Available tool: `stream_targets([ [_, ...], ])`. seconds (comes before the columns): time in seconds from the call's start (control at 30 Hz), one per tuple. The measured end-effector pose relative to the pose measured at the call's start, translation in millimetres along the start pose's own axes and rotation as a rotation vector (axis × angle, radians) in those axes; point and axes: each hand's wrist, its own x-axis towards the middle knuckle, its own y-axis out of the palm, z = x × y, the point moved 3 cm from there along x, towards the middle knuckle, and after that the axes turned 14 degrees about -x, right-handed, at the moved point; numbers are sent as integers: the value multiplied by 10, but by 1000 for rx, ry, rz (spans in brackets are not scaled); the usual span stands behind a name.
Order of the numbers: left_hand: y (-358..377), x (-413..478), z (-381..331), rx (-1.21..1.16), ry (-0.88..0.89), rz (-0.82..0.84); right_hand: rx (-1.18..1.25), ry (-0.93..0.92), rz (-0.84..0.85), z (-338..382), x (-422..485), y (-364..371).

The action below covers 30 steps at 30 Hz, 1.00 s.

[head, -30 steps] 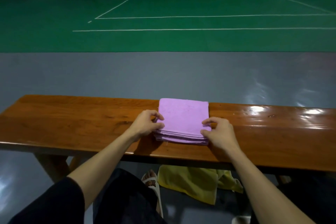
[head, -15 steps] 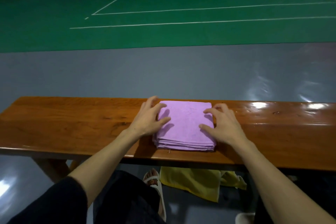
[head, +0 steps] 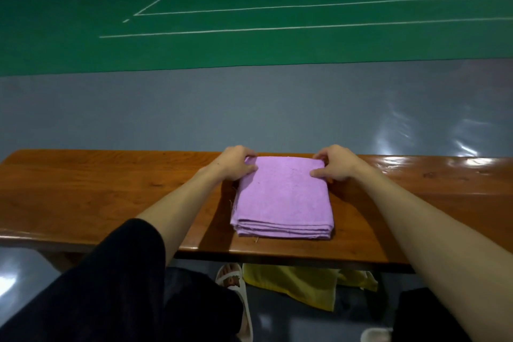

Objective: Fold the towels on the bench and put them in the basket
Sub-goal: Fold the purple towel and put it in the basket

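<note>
So the purple towel (head: 283, 197) sits on the bench (head: 111, 189), right in front of the person and close to the near edge. It's folded down into a neat rectangle. The stacked layers show along the near side (I'd guess four or five, hard to count exactly).

Both hands are on the far corners. The left hand (head: 236, 165) has its fingers curled over the far-left corner with the thumb pressed on top, so it's pinching the cloth. The right hand (head: 337, 165) does the same on the far-right corner. My read is that gripping both far corners at once keeps the layers lined up, either for one more fold toward the body or to square the stack before lifting it. The towel lying flat on hard wood makes the fold easy to crease.

Counts: one towel on the bench, two hands on it, one bench. There's also one yellow cloth (head: 291, 283) crumpled on the floor under the bench, next to a sandal (head: 233, 280). It could be another towel waiting its turn, but I can't say for sure.

No basket in view anywhere, so nothing has visibly gone in yet.
</note>
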Motion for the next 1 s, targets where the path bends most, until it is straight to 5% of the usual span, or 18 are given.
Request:
stream_targets([
  [0.23,-136,8,-152,15,33,-134,28,-21,-53,11,16,-171],
  [0.47,-174,-461,-247,-601,33,-313,806,29,-175,35,-420,-377],
  [0.63,43,-920,-186,-734,121,-335,722,6,-231,-47,-818,-138],
  [0.87,345,-1147,-58,-618,48,-387,550,-71,-231,-59,-1068,158],
  [1.0,385,-1053,-132,-607,-14,-520,625,79,-394,-24,-1030,209],
])
